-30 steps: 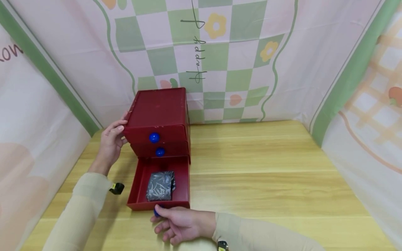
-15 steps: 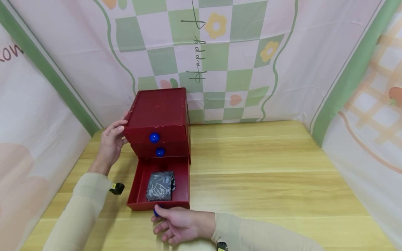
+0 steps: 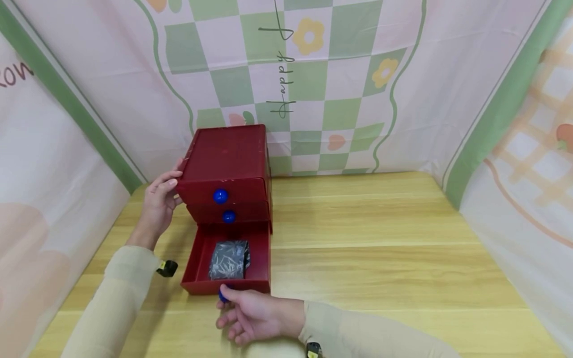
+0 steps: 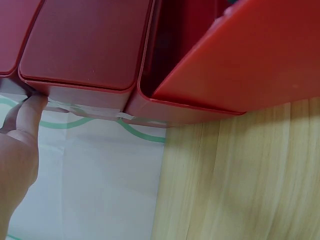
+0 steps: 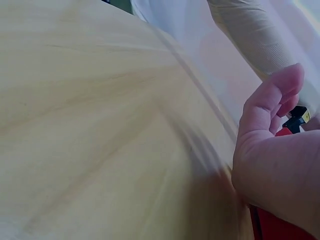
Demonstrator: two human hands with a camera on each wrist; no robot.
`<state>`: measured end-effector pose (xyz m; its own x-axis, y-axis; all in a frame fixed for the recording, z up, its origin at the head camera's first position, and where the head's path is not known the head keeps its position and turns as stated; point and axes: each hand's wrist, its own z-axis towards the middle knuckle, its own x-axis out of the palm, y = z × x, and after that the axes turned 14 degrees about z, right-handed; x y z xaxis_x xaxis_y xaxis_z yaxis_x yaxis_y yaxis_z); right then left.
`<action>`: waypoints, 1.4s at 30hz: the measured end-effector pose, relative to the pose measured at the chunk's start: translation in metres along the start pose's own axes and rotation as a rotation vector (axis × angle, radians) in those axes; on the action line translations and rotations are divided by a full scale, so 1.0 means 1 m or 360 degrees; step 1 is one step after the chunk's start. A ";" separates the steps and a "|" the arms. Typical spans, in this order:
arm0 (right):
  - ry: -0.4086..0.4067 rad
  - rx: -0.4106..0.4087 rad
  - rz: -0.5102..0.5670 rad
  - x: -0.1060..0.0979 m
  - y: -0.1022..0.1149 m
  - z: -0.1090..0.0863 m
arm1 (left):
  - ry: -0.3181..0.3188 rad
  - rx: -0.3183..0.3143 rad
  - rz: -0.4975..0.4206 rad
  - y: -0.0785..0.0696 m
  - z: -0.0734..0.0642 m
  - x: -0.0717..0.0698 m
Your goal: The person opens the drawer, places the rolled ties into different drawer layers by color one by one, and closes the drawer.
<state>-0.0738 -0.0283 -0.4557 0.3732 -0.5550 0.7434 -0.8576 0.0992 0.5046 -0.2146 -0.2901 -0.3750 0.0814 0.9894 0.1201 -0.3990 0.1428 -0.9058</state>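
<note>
A dark red drawer cabinet [image 3: 224,154] stands at the left of the table, with a blue knob on each drawer front. Its bottom drawer [image 3: 189,273] is pulled out, and a folded dark grey cloth with a pale leaf print [image 3: 227,259] lies inside. My right hand [image 3: 259,313] pinches the blue knob [image 3: 223,296] of that drawer between thumb and index finger, the other fingers hanging loosely bent below. My left hand [image 3: 159,199] rests its fingers against the cabinet's left side near the top; in the left wrist view, the fingers [image 4: 31,115] touch the side wall.
The wooden table [image 3: 380,258] extends to the right of the cabinet. Printed cloth walls [image 3: 349,79] enclose the back and both sides, the back one close behind the cabinet. A small black-and-yellow device [image 3: 167,269] sits at the left wrist.
The bottom drawer has slid slightly inward toward the cabinet, carrying the folded cloth. My right hand has moved with the knob; the left hand has stayed in place.
</note>
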 end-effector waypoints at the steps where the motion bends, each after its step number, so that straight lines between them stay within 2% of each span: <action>1: -0.0012 -0.0020 -0.0001 0.001 0.000 0.000 | 0.0002 0.0001 0.0003 0.000 0.000 0.000; 6: -0.0071 -0.0105 -0.0019 0.001 0.003 0.003 | -0.0002 -0.0011 0.0000 -0.001 0.000 0.000; 21: -0.0111 -0.0148 -0.0034 -0.001 0.008 0.008 | -0.0017 -0.0027 0.0039 0.000 0.000 0.001; 33: -0.0161 -0.0229 -0.0065 -0.009 0.020 0.019 | -0.0007 -0.0021 -0.0011 0.000 0.001 0.001; 42: -0.0164 -0.0253 -0.0088 -0.003 0.026 0.023 | -0.0040 -0.0035 -0.0011 -0.002 0.000 0.002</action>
<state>-0.1056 -0.0426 -0.4548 0.3730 -0.6442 0.6678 -0.7670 0.1910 0.6126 -0.2134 -0.2885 -0.3726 0.0611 0.9888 0.1361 -0.3785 0.1492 -0.9135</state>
